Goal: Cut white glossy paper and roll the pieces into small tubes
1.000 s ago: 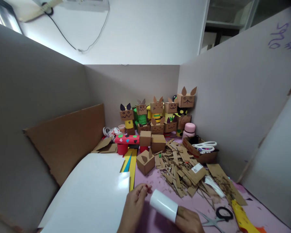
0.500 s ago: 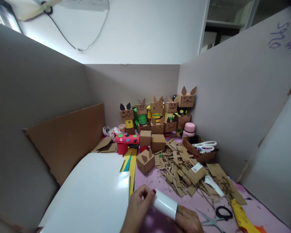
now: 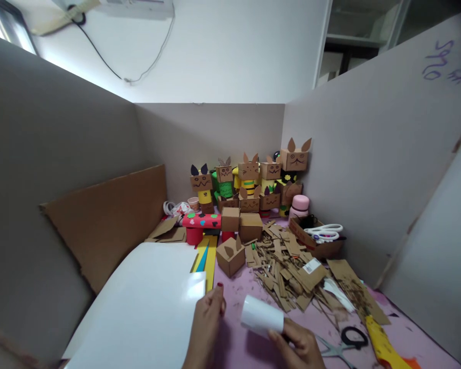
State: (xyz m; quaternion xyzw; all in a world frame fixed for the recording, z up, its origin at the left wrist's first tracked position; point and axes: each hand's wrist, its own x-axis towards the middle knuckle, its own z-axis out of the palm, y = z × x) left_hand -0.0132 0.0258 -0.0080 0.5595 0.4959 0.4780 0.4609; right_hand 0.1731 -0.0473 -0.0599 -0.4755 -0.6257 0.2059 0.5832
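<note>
My right hand (image 3: 297,344) grips one end of a short glossy white paper tube (image 3: 262,314), with the thumb underneath. The tube lies sideways above the pink tabletop (image 3: 236,297), its far end pointing left. My left hand (image 3: 209,311) is apart from the tube, beside the right edge of a large white sheet (image 3: 149,307). Its fingers are curled and pressed together near the thumb; what they hold, if anything, is hidden. Scissors (image 3: 343,346) with a black handle lie just right of my right hand.
A cardboard box head with ears (image 3: 230,256) stands ahead, by a red spotted tube figure (image 3: 202,221). Cardboard scraps (image 3: 280,266) are heaped to the right. Behind are several cat figures (image 3: 248,171), a pink bottle (image 3: 299,205) and a tool box (image 3: 322,249). A yellow-handled tool (image 3: 382,341) lies right.
My left hand has come away from the white tube and moved left. The right hand has shifted its grip, with its thumb now showing under the tube's end.
</note>
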